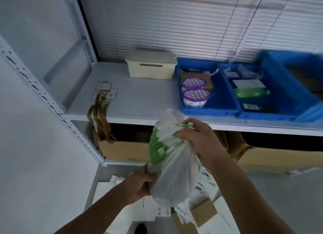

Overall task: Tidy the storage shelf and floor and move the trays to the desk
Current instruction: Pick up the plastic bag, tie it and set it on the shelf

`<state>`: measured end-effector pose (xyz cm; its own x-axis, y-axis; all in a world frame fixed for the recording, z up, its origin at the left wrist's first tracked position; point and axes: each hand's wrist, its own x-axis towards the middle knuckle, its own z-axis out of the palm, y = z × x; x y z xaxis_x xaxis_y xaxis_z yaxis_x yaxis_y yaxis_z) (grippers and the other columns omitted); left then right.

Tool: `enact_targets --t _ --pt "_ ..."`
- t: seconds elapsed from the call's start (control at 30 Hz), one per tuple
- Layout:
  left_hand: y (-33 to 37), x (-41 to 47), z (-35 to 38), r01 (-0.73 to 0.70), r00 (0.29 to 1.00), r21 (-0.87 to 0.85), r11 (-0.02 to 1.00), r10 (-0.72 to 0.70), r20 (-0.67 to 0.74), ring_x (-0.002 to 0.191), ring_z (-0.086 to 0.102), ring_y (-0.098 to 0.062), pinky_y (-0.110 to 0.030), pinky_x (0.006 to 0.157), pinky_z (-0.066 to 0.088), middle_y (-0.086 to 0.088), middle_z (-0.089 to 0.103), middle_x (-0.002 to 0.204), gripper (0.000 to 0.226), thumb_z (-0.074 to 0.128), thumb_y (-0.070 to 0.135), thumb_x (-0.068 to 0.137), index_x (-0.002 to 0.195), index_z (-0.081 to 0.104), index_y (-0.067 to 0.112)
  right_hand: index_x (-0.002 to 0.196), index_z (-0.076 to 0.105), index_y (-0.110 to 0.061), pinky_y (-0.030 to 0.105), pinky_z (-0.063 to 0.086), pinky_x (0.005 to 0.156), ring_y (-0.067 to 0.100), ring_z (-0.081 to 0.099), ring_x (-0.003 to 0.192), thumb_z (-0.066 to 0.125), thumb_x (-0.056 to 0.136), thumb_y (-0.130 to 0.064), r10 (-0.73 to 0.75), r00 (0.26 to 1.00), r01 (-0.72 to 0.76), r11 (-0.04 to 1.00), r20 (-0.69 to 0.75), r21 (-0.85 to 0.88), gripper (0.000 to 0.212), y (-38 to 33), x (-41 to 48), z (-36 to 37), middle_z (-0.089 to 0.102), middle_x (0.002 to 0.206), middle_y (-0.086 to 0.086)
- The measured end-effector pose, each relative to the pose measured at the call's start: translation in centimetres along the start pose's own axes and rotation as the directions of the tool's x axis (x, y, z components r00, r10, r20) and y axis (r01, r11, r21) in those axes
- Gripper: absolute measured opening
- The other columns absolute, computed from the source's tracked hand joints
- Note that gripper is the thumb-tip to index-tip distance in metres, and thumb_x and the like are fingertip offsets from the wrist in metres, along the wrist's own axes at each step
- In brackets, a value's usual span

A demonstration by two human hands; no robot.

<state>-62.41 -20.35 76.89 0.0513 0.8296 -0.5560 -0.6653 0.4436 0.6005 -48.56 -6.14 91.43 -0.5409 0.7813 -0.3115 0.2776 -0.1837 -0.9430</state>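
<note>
A white plastic bag (173, 172) with green print is held in both hands just in front of the near edge of the shelf (139, 100), above the littered floor (279, 198). The right hand (199, 139) has its fingers curled over the bunched upper part. The left hand (139, 184) grips the lower end from the side and beneath. Holding the soft bag at top and bottom probably stops it sagging or spilling, which suits lifting it toward a spot on the shelf. What is inside cannot be told through the film. Some bare board shows on the left of the shelf, between the brown straps (101, 125) draped over the near edge and a cream lidded box (150, 65) at the far side. That looks the likeliest place to set the bag down. To the right, two blue trays lie side by side. The left tray (209, 111) holds two purple-lidded tubs (194, 95), and the middle tray (265, 115) holds a green bottle (251, 92) and some flat packets. A third blue bin (272, 65) at the far right is blurred. All three are on the shelf, not yet moved, and no bench is in view. A cardboard box (125, 151) sits on the shelf below, and small cartons (204, 211) lie loose on the floor, so plenty of tidying seems left.
</note>
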Motion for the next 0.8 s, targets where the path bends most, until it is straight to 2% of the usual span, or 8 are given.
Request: enact_targets --t 0.13,0.23,0.33,0.43,0.53,0.6,0.7,0.8 --pt "6.4 1.0 -1.8 -0.162 0.984 -0.021 0.987 0.160 -0.079 0.100 0.069 -0.031 -0.041 0.077 0.057 -0.016 0.071 0.111 0.077 0.092 0.011 0.054 0.124 0.061 -0.001 0.077 0.068 -0.025 0.051 0.056 0.087 0.029 0.070 0.089 0.077 0.060 -0.025 -0.089 0.996 0.087 0.993 -0.016 -0.082 0.020 -4.3 6.3 3.9 0.071 0.089 0.010" --pt "10.5 3.8 -2.4 -0.220 0.961 -0.093 0.971 0.200 -0.191 0.090 0.072 -0.025 -0.038 0.068 0.060 -0.010 0.075 0.102 0.037 0.068 -0.001 0.080 0.116 0.065 0.006 0.090 0.068 -0.014 0.036 0.055 0.075 0.020 0.064 0.081 0.075 0.074 -0.008 -0.148 0.989 0.140 0.969 -0.021 -0.206 0.018 -6.6 12.1 6.0 0.065 0.082 0.003" --pt "13.8 9.1 -3.8 -0.243 0.955 -0.200 0.949 0.197 -0.224 0.103 0.068 -0.026 -0.040 0.075 0.060 -0.011 0.071 0.116 0.045 0.064 0.003 0.084 0.129 0.059 0.006 0.093 0.068 -0.010 0.021 0.045 0.056 0.014 0.056 0.071 0.072 0.077 -0.003 -0.219 0.976 0.201 0.913 -0.010 -0.355 0.018 -8.5 18.7 7.6 0.060 0.076 -0.001" --pt "16.5 14.5 -4.7 -0.244 0.959 -0.292 0.925 0.186 -0.214 0.116 0.062 -0.030 -0.046 0.086 0.057 -0.010 0.066 0.127 0.046 0.065 0.008 0.087 0.132 0.056 0.010 0.086 0.064 -0.021 0.018 0.041 0.050 0.015 0.057 0.074 0.071 0.077 -0.006 -0.310 0.949 0.289 0.776 0.060 -0.561 0.019 -9.3 25.6 8.5 0.062 0.085 -0.001" --pt "18.8 19.3 -4.6 -0.231 0.959 -0.312 0.922 0.160 -0.235 0.120 0.058 -0.030 -0.050 0.099 0.049 -0.009 0.064 0.127 0.038 0.064 0.010 0.090 0.127 0.057 0.012 0.091 0.066 -0.021 0.023 0.039 0.068 0.023 0.061 0.094 0.066 0.077 -0.004 -0.380 0.904 0.391 0.542 0.198 -0.744 0.022 -9.7 31.6 8.5 0.067 0.102 0.005" --pt "19.8 21.7 -4.7 -0.198 0.960 -0.261 0.945 0.133 -0.248 0.116 0.059 -0.027 -0.046 0.101 0.049 -0.010 0.063 0.123 0.034 0.063 0.011 0.091 0.124 0.057 0.011 0.092 0.065 -0.020 0.024 0.036 0.072 0.024 0.060 0.097 0.064 0.078 -0.001 -0.378 0.882 0.433 0.414 0.282 -0.801 0.024 -9.4 34.5 8.4 0.065 0.100 0.003" --pt "20.8 23.3 -5.4 -0.115 0.960 -0.087 0.990 0.088 -0.267 0.085 0.058 -0.021 -0.033 0.083 0.055 -0.013 0.059 0.097 0.016 0.061 0.012 0.092 0.107 0.059 0.007 0.090 0.067 -0.022 0.030 0.044 0.077 0.026 0.061 0.100 0.062 0.080 0.002 -0.369 0.859 0.473 0.309 0.354 -0.825 0.027 -7.4 37.0 8.1 0.065 0.101 0.002" --pt "21.9 22.7 -7.9 -0.044 0.915 0.356 0.933 0.181 -0.361 0.069 0.061 -0.018 -0.032 0.073 0.053 -0.008 0.065 0.078 0.010 0.064 0.017 0.088 0.087 0.065 0.008 0.102 0.073 -0.020 0.035 0.049 0.089 0.019 0.060 0.103 0.061 0.085 0.001 -0.383 0.852 0.492 0.347 0.358 -0.799 0.029 -4.4 37.1 6.9 0.069 0.112 0.002"
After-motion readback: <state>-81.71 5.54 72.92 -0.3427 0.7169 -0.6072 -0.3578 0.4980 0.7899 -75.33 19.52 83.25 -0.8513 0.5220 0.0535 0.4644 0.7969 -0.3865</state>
